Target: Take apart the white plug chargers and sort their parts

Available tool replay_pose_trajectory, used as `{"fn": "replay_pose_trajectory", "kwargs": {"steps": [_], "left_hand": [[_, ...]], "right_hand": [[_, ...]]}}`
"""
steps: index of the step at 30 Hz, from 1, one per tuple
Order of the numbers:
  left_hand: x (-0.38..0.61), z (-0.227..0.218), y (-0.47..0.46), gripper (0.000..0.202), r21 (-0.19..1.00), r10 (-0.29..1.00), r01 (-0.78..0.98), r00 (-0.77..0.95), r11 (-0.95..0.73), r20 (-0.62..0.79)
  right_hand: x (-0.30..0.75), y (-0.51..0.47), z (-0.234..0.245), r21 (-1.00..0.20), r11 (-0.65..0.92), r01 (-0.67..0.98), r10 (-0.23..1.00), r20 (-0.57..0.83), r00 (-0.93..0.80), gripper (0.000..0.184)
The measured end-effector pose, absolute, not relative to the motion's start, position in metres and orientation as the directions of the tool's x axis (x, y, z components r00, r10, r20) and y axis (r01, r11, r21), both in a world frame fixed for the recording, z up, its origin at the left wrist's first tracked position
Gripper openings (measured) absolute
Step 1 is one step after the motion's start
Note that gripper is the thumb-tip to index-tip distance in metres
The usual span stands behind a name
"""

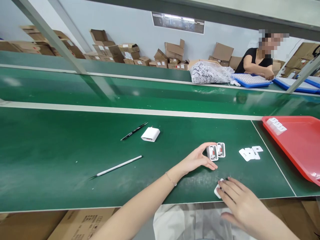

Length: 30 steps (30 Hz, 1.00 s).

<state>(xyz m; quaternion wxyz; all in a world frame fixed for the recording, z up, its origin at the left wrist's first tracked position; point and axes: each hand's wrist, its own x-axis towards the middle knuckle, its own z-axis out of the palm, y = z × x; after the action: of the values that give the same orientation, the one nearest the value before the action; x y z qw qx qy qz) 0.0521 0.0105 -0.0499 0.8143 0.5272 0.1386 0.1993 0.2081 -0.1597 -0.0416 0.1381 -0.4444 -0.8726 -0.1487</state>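
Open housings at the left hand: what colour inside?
Red inside, white shells, on the open housings at the left hand; the head view shows it.

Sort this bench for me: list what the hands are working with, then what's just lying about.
In use: left hand gripping an open white housing, second housing beside it; right hand resting on a small white piece.
Lying about: white charger, black pen, white stick, flat white covers, red tray.

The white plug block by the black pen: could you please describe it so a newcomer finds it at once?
On the green table, look left of the left hand to the black pen. The white plug block lies right of it. Unlike the opened pieces, it is closed.
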Motion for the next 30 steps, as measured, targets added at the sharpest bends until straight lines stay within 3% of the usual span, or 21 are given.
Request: {"fn": "replay_pose_trajectory", "kwargs": {"steps": [2, 5, 8, 11, 14, 20, 25, 27, 30], "left_hand": [[0.053, -0.053, 0.012, 0.075, 0.910, 0.471, -0.192, 0.882, 0.368, -0.005], [0.055, -0.054, 0.012, 0.072, 0.910, 0.481, -0.192, 0.877, 0.368, -0.010], [0.055, -0.050, 0.010, 0.068, 0.918, 0.505, -0.177, 0.862, 0.354, -0.029], [0.054, -0.046, 0.008, 0.069, 0.938, 0.518, -0.151, 0.855, 0.313, -0.035], [0.054, -0.046, 0.006, 0.071, 0.958, 0.534, -0.129, 0.845, 0.255, -0.029], [0.057, -0.049, 0.003, 0.061, 0.990, 0.637, -0.058, 0.770, 0.130, -0.038], [0.059, -0.046, -0.005, 0.050, 0.999, 0.710, -0.020, 0.704, 0.026, -0.005], [0.056, -0.041, -0.009, 0.045, 0.996, 0.729, -0.021, 0.680, -0.085, 0.077], [0.049, -0.025, -0.018, 0.049, 0.946, 0.711, 0.005, 0.662, -0.323, 0.239]], "right_hand": [[0.201, -0.170, -0.051, 0.128, 0.563, 0.816, 0.675, 0.499, -0.544, 0.024], [0.200, -0.178, -0.048, 0.092, 0.588, 0.803, 0.585, 0.638, -0.501, 0.034], [0.211, -0.162, -0.022, -0.189, 0.563, 0.804, 0.676, 0.665, -0.317, 0.022], [0.226, -0.125, 0.004, -0.565, 0.412, 0.715, 0.834, 0.550, -0.045, 0.016], [0.232, -0.085, 0.014, -0.734, 0.327, 0.596, 0.921, 0.389, -0.026, 0.012], [0.227, -0.052, 0.008, -0.790, 0.240, 0.564, 0.970, 0.173, -0.170, 0.011], [0.231, -0.055, 0.014, -0.610, 0.358, 0.707, 0.933, 0.256, -0.252, 0.006], [0.234, -0.058, 0.019, -0.570, 0.364, 0.736, 0.931, 0.242, -0.273, 0.021], [0.239, -0.065, 0.029, -0.604, 0.356, 0.713, 0.928, 0.139, -0.345, 0.054]]}}
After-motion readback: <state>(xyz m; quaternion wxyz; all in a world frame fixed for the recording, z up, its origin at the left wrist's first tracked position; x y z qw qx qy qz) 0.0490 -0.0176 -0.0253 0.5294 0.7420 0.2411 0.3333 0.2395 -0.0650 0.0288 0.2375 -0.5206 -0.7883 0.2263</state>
